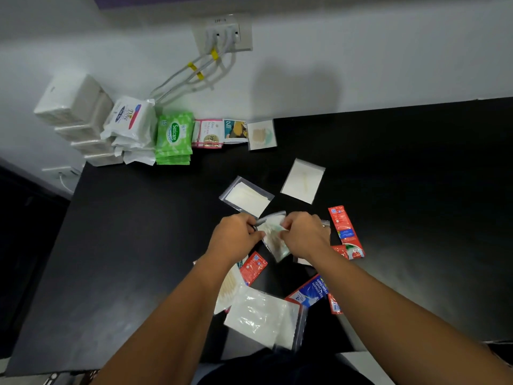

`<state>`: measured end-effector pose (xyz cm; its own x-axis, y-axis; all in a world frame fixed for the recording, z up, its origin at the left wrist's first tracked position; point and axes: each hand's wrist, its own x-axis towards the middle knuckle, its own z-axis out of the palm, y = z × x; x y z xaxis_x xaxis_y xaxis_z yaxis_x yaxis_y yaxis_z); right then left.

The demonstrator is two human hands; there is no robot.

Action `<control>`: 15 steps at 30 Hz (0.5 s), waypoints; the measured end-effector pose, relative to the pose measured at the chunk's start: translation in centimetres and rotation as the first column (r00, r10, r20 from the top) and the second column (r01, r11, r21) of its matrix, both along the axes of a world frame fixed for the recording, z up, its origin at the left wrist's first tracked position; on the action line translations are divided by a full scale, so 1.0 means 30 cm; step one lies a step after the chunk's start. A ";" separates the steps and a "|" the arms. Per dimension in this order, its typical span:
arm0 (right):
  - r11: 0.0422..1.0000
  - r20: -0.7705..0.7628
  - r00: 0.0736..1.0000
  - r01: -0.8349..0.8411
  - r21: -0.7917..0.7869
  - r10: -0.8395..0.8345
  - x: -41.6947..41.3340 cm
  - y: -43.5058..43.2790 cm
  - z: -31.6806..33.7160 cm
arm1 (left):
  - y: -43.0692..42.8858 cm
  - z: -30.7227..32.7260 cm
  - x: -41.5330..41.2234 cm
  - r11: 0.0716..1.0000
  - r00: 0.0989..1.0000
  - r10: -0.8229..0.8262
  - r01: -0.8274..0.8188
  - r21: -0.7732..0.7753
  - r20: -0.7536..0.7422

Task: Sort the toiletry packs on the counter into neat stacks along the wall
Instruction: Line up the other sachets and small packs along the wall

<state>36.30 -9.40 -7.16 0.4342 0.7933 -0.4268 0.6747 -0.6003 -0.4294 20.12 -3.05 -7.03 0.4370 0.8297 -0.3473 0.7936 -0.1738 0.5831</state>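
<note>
My left hand and my right hand both grip a small clear zip bag with pale contents, held just above the black counter. Loose packs lie around them: two clear bags beyond my hands, red sachets to the right and under my left wrist, a blue-and-red sachet, and a large clear bag near the front edge. Along the wall stand stacks: white packs, Dove packs, green Sanicare wipes, small sachets and a clear bag.
A wall socket with white cables hangs above the stacks. The counter's left edge drops to a dark floor. The counter's right half holds nothing but black surface.
</note>
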 end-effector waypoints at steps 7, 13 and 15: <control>0.922 -0.538 0.824 0.329 0.203 -0.175 0.024 0.020 0.027 | 0.014 0.037 0.027 0.959 0.913 0.282 -0.263 -0.102 0.295; 0.899 -0.613 0.771 0.377 0.222 -0.171 0.075 0.119 0.060 | 0.123 0.053 0.082 0.965 0.859 0.246 -0.259 -0.033 0.450; 0.868 -0.621 0.764 0.418 0.268 -0.177 0.098 0.189 0.071 | 0.196 0.058 0.117 0.959 0.837 0.233 -0.282 0.026 0.494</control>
<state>39.23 -3.73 -5.03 0.4538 0.8100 -0.3714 0.0535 -0.4408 -0.8960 23.64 2.83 -5.30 0.2944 0.9535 -0.0646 0.4407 -0.0755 0.8945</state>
